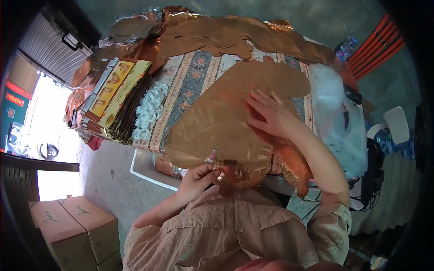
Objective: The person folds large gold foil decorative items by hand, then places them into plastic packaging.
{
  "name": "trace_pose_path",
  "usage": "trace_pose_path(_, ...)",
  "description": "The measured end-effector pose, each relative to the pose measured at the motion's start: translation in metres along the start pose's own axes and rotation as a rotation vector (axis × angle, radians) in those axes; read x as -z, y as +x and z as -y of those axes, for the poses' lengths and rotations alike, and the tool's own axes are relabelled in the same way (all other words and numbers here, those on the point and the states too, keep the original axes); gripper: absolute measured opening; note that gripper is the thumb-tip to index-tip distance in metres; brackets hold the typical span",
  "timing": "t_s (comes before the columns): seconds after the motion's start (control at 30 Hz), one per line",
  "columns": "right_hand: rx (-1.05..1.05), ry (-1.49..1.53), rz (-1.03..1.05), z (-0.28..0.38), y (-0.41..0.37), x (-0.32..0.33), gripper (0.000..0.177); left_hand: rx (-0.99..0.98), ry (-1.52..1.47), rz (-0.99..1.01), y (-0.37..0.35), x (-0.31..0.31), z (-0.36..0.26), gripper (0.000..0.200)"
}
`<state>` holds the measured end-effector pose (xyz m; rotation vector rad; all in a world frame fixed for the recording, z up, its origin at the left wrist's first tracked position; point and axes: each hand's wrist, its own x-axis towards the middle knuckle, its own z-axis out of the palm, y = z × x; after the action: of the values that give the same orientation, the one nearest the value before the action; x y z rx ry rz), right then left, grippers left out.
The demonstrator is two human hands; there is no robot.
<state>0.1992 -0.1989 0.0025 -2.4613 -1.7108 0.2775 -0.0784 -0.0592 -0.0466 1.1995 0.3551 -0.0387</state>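
A flat, uninflated copper-brown foil balloon [217,108] is spread over the front of the table and hangs over its near edge. My right hand [271,114] lies on it with the fingers spread, pressing the upper right part. At the near edge, close to my shirt, my left hand [198,177] is closed in a pinch on the balloon's lower rim. A shinier orange-copper foil part [294,165] droops below my right forearm. Left of the balloon lie coiled white ribbons [150,108].
Stacked packets lettered FALL [118,90] stand at the table's left. More flat brown foil balloons [203,36] line the far edge. Clear plastic bags [332,104] cover the right side. A white bin [153,174] sits under the near edge; cartons [74,230] stand lower left.
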Motion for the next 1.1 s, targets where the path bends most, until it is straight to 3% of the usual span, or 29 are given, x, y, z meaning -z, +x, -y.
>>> trace_pose_path(1.1, -0.021, -0.054, 0.017, 0.0048, 0.0049, 0.0041, 0.066, -0.009, 0.029, -0.042, -0.0007, -0.0025, -0.0014, 0.018)
